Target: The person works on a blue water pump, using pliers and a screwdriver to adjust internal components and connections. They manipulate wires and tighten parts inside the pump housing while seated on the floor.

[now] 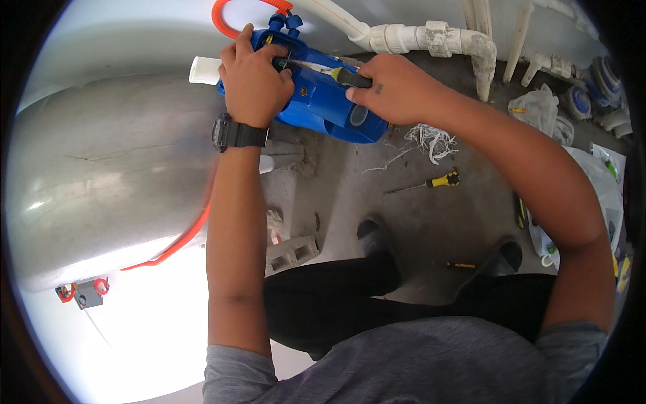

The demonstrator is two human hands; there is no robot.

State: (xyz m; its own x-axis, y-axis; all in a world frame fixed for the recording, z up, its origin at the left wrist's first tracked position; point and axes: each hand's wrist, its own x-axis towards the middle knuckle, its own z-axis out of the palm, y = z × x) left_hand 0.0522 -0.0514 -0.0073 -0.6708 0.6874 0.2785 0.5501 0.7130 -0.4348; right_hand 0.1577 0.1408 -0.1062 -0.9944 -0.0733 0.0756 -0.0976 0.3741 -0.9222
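Note:
A blue pump-like housing (316,101) lies beside the big metal tank, with an uncovered recess on its upper left showing small wiring parts. Over that recess, my left hand (254,84), with a black watch at the wrist, grips the housing's left end. Its thumb and forefinger bend at the recess; whether they also pinch a wire is hidden. My right hand (397,87) is closed round the black and yellow-green handle of a screwdriver (351,77). The screwdriver's shaft points left, its tip reaching into the recess near my left thumb.
A metal tank (114,175) fills the left side. White pipes (404,38) run behind the housing, with an orange-red hose (222,17) at its top. On the floor lie a yellow-black screwdriver (441,180), white string (431,141), a hollow block (293,254) and plastic bags (538,111).

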